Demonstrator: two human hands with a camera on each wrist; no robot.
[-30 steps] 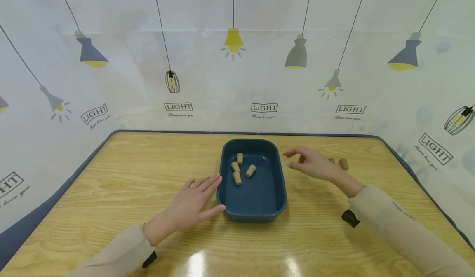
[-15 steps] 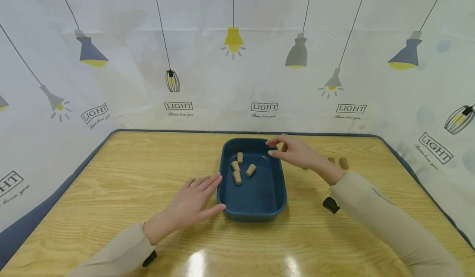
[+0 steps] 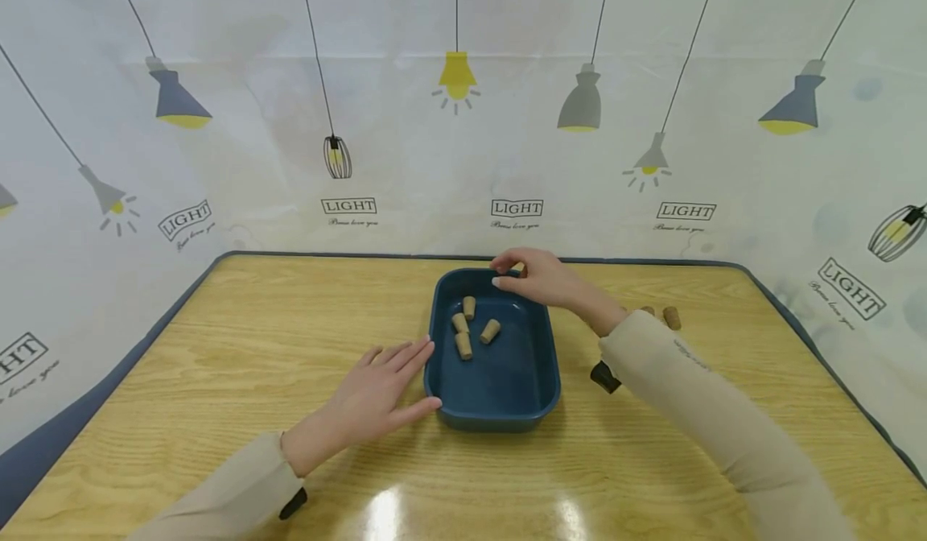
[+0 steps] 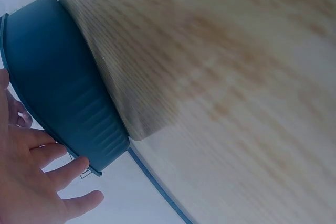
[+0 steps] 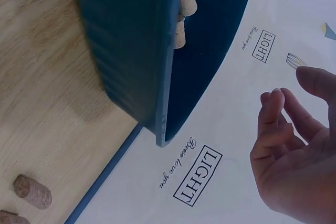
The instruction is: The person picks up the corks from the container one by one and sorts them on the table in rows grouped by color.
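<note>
A dark blue rectangular tray [image 3: 500, 388] stands on the wooden table, and several tapered corks [image 3: 463, 345] lie inside it on the left. My left hand [image 3: 372, 396] touches the tray's left rim with fingers spread and straight; the left wrist view shows those fingers [image 4: 68, 174] at the tray's outer wall [image 4: 58, 72]. Over the far right corner of the tray hovers my right hand [image 3: 543, 278], thumb and fingers apart and loosely bent. Nothing shows between the fingers of that hand [image 5: 294, 156] in the right wrist view.
To the right of the tray, more corks [image 3: 672, 318] lie on the table [image 3: 290, 315], partly hidden behind the right sleeve [image 3: 673, 372]. Two corks [image 5: 32, 191] show low in the right wrist view. A lamp-patterned cloth [image 3: 405, 122] hangs behind the table.
My right hand has moved left and slightly away from me, from beside the tray to above its far right corner. The left hand, the tray and the corks inside have stayed put.
</note>
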